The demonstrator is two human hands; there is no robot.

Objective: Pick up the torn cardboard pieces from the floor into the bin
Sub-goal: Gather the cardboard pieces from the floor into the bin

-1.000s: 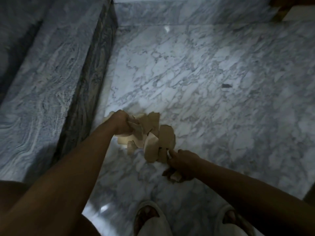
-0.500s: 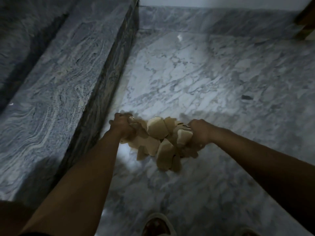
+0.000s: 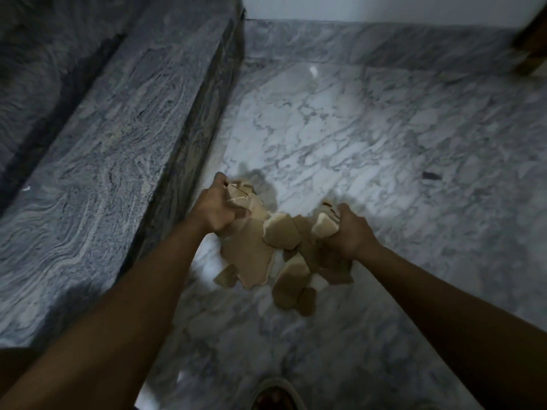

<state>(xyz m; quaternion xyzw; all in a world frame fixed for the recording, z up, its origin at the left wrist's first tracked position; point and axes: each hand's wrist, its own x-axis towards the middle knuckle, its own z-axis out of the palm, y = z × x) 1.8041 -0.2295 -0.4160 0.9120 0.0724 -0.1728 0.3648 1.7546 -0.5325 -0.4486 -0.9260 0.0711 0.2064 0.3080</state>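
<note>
While both hands clutch cardboard pieces (image 3: 266, 250), none hang free.
Left hand (image 3: 217, 210) and right hand (image 3: 344, 233) have fingers closed on the bunch, seemingly to carry it whole; bin unseen.

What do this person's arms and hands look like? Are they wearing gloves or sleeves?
Both arms are bare as far as the view shows: no sleeve reaches the forearms. The left hand and right hand wear no gloves, and no watch, ring or bracelet shows at either wrist, though the dim light could hide small details.
</note>
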